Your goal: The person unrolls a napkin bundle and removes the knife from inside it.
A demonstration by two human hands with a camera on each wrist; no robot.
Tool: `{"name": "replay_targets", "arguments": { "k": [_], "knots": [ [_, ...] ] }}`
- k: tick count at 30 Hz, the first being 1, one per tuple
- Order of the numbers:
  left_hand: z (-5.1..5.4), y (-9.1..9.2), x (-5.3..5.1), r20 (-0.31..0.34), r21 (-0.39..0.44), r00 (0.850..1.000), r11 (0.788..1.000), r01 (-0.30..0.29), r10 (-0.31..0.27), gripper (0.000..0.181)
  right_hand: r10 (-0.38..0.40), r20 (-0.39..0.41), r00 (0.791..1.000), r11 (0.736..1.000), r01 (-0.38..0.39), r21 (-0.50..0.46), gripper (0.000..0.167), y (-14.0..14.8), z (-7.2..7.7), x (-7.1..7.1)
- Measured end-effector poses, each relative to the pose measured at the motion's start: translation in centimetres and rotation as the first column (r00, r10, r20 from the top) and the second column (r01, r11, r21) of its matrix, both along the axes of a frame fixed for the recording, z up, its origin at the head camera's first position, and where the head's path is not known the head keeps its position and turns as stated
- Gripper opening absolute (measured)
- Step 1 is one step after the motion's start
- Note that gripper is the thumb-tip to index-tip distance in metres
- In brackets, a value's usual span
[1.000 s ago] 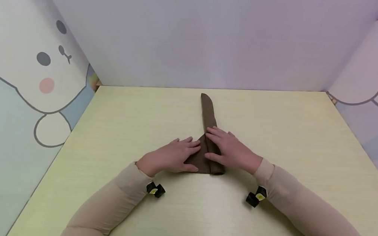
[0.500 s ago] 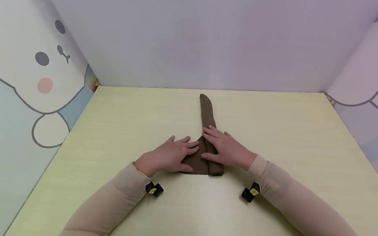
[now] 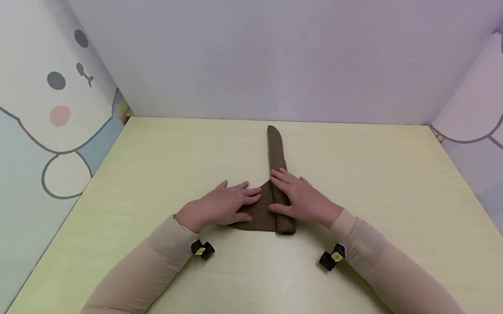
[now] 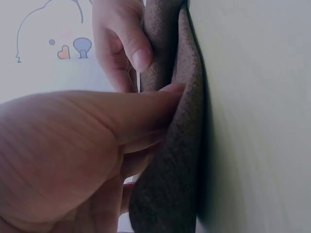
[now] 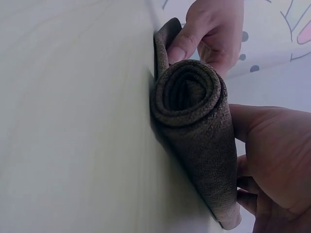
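Brown cloth [image 3: 277,147], partly rolled, is laid mid-way across the table [image 3: 179,155]. Its loose flap [image 3: 262,217] is touched by the left hand [image 3: 219,205], fingers pretty straight, slightly apart; the roll [image 5: 209,155] is touched by the right hand [image 3: 305,197], fingers loosely spread.

Passage lies nearside of cloth [image 3: 266,212]; wall [image 3: 260,53] blocks beyond.

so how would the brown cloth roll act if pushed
The roll would probably turn readily, its end being nearly round. It is likely floppy rather than stiff, since its layers curl inside one another. Its coarse weave suggests little slipping.
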State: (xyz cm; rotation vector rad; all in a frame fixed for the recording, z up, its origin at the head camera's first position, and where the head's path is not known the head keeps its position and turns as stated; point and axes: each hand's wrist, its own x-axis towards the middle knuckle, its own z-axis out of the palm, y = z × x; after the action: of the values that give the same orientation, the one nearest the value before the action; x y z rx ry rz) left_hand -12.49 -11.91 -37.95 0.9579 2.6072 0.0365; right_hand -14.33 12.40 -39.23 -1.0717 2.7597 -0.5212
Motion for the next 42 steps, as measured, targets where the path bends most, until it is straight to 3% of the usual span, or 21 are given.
{"name": "replay_targets", "arguments": {
  "k": [20,30,42],
  "knots": [
    [0.0,-0.5,-0.5,0.009,0.016,1.0,1.0,0.006,-0.006,0.059,-0.025,0.02,0.999,0.999,0.025,-0.027,0.076,0.4,-0.3,-0.3],
    [0.3,-0.8,-0.4,0.004,-0.027,1.0,1.0,-0.017,0.017,0.06,-0.01,0.023,1.0,0.998,0.011,-0.061,0.075,0.5,-0.3,-0.6],
    [0.7,-1.4,-0.6,0.025,-0.014,0.999,0.999,-0.034,0.034,0.06,-0.024,0.069,0.997,0.997,0.029,-0.07,0.076,0.6,0.0,-0.4]
  ]
}}
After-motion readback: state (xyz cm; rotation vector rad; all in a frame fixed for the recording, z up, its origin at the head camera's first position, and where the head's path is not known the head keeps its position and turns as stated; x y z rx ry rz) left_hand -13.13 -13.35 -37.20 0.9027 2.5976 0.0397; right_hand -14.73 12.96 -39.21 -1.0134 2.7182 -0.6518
